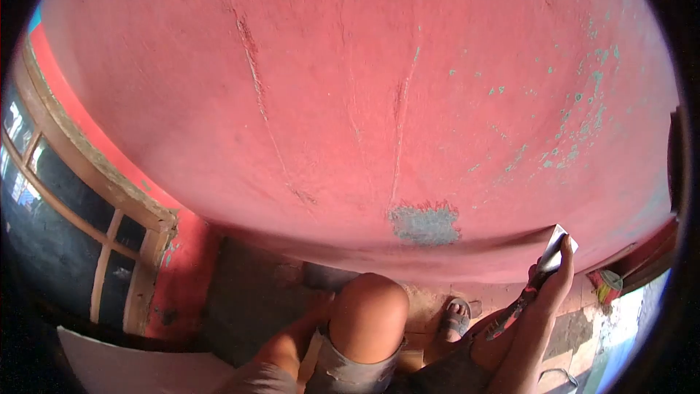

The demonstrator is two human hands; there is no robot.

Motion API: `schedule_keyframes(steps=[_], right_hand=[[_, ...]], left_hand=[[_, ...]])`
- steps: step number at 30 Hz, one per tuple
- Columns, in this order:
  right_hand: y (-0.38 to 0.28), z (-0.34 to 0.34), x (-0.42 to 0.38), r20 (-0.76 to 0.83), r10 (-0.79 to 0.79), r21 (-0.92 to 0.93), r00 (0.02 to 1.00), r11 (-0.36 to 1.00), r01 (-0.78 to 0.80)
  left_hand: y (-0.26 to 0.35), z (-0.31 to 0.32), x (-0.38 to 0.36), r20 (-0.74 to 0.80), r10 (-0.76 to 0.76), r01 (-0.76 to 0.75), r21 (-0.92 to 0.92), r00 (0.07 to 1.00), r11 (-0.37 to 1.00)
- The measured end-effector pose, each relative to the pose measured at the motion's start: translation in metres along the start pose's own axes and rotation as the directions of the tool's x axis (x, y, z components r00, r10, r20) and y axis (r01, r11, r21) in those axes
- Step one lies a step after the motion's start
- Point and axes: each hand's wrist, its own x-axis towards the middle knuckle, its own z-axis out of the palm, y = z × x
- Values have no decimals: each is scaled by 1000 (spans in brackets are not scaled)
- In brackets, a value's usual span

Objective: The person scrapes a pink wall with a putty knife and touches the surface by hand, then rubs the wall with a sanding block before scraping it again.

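Observation:
My right hand (555, 288) is raised at the lower right, close to the pink wall (328, 102). Its fingers are closed round a flat tool with a pale, shiny blade (557, 242) and a dark handle with red marks (516, 312); the exact kind of tool is not clear. My left hand (321, 308) is low beside my bent knee (368, 310), its fingers mostly hidden behind the leg. The wall has long cracks, flaked greenish spots and a rough grey patch (426, 223) of bare plaster.
A wood-framed window (106, 237) with dark panes lies at the left. A pale sheet (138, 365) fills the lower left corner. My sandalled foot (456, 317) rests on the tiled floor. Colourful bristles (605, 288) stand against the wall at the right.

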Motion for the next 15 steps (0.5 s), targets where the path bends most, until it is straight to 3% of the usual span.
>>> schedule_keyframes(steps=[6,15], right_hand=[[-6,7,-12,6,45,-22,999,999,-44],[27,-10,21,53,-56,53,997,997,53]], left_hand=[[-1,-4,7,-158,125,-117,59,979,991],[-1,9,23,29,-12,13,-13,1000,1000]])
